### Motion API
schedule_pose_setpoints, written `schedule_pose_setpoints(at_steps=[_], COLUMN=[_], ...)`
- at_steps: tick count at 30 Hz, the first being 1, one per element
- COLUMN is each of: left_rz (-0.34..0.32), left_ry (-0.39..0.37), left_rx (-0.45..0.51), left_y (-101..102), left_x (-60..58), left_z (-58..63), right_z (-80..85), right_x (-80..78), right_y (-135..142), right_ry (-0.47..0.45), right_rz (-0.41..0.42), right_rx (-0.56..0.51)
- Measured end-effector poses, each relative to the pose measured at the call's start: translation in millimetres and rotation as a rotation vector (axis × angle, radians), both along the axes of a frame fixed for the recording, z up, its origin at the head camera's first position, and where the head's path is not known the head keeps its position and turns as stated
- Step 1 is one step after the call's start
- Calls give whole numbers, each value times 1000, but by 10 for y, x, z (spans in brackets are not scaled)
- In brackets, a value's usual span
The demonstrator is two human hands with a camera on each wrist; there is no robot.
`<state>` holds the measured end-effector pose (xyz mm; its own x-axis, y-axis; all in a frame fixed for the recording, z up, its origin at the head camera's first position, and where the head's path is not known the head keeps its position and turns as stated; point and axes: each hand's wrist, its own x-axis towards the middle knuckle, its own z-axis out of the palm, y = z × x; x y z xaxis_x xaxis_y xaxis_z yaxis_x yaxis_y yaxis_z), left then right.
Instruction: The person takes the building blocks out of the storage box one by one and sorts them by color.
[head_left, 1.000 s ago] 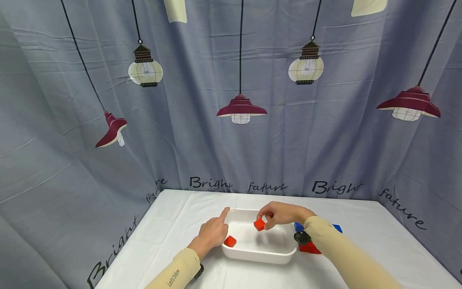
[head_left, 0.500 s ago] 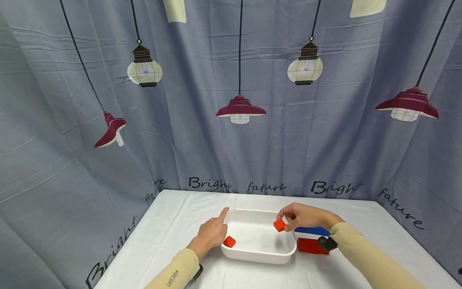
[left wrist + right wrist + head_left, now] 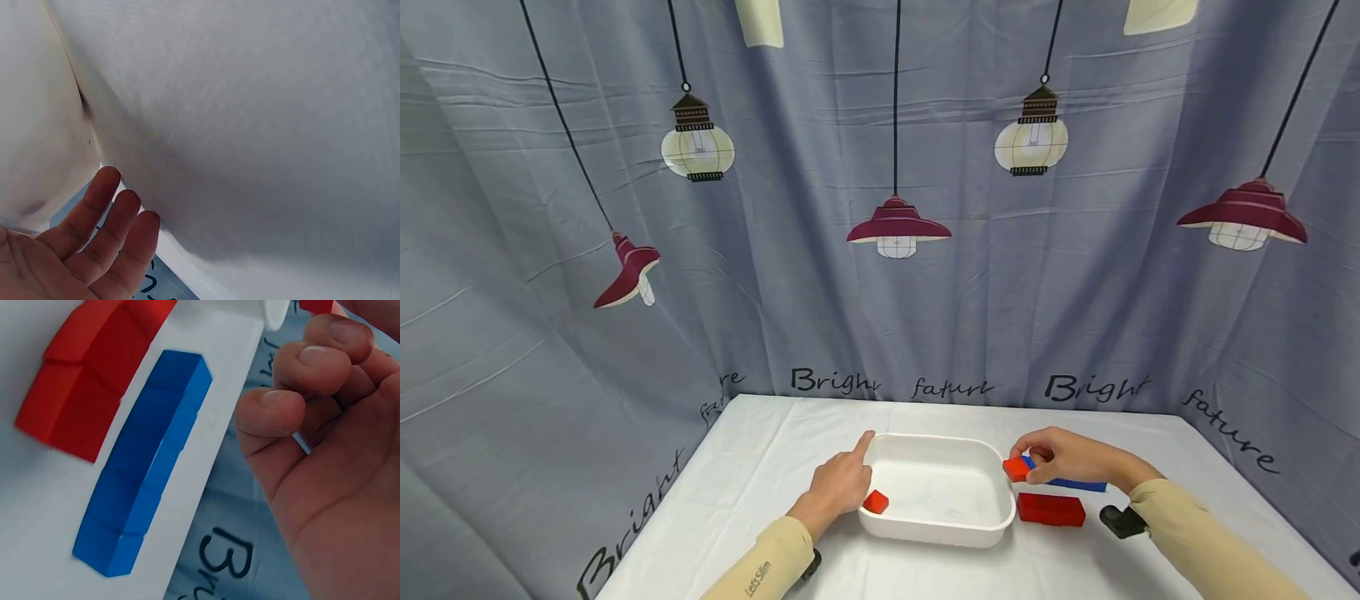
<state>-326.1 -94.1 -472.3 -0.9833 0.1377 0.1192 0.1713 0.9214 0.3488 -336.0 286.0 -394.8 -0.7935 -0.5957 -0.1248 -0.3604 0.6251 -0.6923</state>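
Between thumb and fingers my right hand (image 3: 1078,457) pinches a red cube (image 3: 1017,470), held just past the right rim of a white box (image 3: 936,535). Only an edge of that cube shows at the top of the right wrist view. My left hand (image 3: 841,482) touches the box's left side, index finger stretched along the rim. In the left wrist view, several of its fingers (image 3: 134,244) lie nearly straight beside the box wall. A second red cube (image 3: 876,502) sits inside the box at its near left corner.
Right of the box lie a row of red cubes (image 3: 1051,510) and, behind it, a row of blue cubes (image 3: 137,462), partly covered by my right hand in the head view. A white cloth (image 3: 790,450) covers the table. Behind hangs a grey-blue curtain (image 3: 820,317) printed with lamps.
My right hand has carried the pinched red cube rightward, from over the box to beyond its right rim, uncovering the red row. The left hand has stayed at the box.
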Motion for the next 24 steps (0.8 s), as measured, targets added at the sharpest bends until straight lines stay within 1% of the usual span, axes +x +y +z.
schedule_pose_setpoints(at_steps=[5,11,18,24], left_rz=[-5,1,-1,1], left_ry=[11,-5,-14,-14], left_rx=[-3,11,19,20], left_y=[0,-5,-5,3], left_x=[-1,-8,-4,-11], left_z=[10,16,-7,-9], right_z=[-27,-67,-175,-288], right_x=[31,82,154,172], right_y=[161,330,515,689], right_ry=[-9,-18,-76,-70], right_rz=[-24,-57,-120,-161], right_rx=[-21,-53,-88,-71])
